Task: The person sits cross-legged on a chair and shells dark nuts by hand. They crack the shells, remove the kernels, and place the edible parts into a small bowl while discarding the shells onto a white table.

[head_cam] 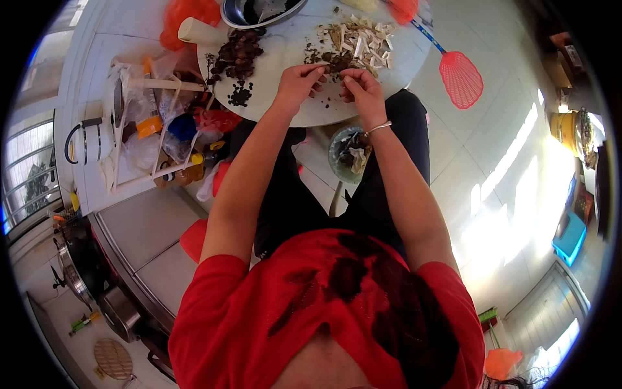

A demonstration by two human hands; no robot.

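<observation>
My left hand (300, 86) and my right hand (362, 91) face each other over the near part of a round marble-patterned table (286, 104). Thumb and fingers on each are bent together as in a pinch; whether a small piece is between them is too fine to tell. Just beyond the fingertips lies a heap of dark brown crumbly bits (338, 61). Touching it on the right is a pile of pale dry strips (367, 41). Toward the left rest a cluster of reddish-brown dried pieces (241, 52) and a small group of black seed-like bits (240, 93).
At the table's far side stands a metal bowl (265, 20) with dark contents, beside a cream cup-like container (199, 31). A pink fly swatter (461, 80) juts past the right edge. Between my knees sits a waste bin (335, 158). A cluttered rack (158, 136) stands left.
</observation>
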